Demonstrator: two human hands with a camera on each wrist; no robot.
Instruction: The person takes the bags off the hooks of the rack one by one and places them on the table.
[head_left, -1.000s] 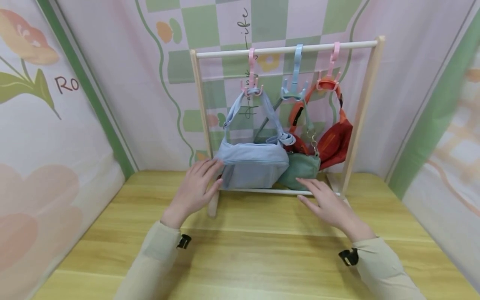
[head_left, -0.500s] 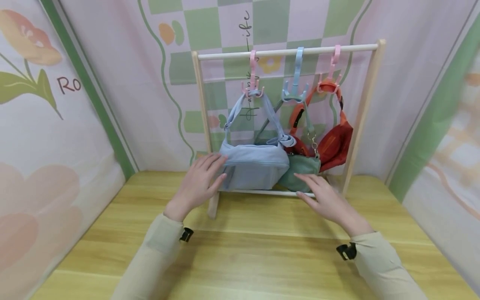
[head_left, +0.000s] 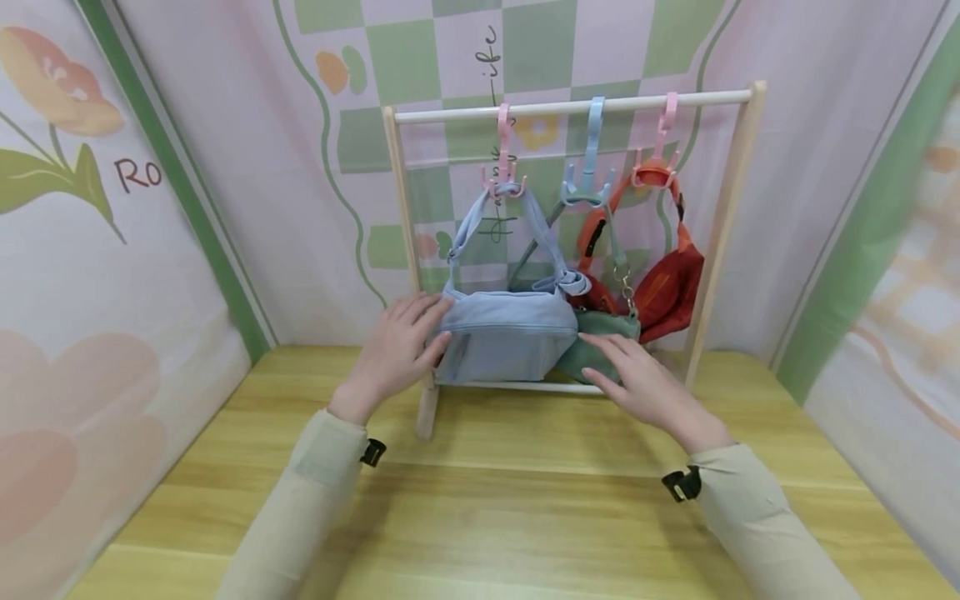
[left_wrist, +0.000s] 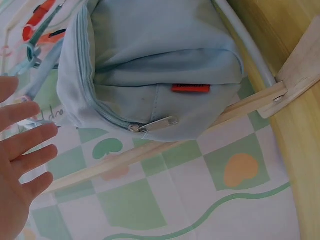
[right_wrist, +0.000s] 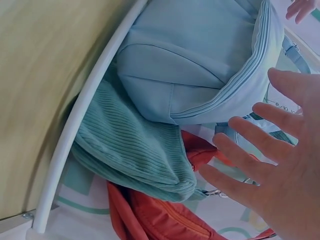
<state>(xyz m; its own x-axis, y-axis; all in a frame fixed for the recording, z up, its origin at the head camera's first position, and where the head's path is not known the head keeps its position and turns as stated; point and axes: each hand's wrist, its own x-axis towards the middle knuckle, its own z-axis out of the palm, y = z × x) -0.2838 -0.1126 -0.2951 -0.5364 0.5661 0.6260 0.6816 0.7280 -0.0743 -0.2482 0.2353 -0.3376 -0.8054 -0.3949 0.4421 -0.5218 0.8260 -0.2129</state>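
Observation:
A light blue bag [head_left: 506, 337] hangs by its strap from a pink hook [head_left: 504, 150] at the left of a small rack. My left hand [head_left: 397, 350] is at this bag's left end, fingers extended; in the left wrist view the fingers [left_wrist: 35, 157] stand apart from the cloth. To the right, my right hand [head_left: 641, 383] is held with straight, spread fingers in front of a green corduroy bag [right_wrist: 135, 135], near the blue bag's right end. The green bag hangs from a blue hook [head_left: 591, 158], partly behind the blue bag. Neither hand holds anything.
A red bag [head_left: 671, 287] hangs from another pink hook [head_left: 662, 137] at the right. The rack's white top rail [head_left: 450, 114], lower rail [right_wrist: 62, 145] and wooden side post [head_left: 727, 225] surround the bags. It stands on a wood-grain table [head_left: 480, 517] before patterned curtains.
Both hands have moved slightly up and forward toward the bags. The right hand has also shifted left, closer to the blue bag. The bags hang as before.

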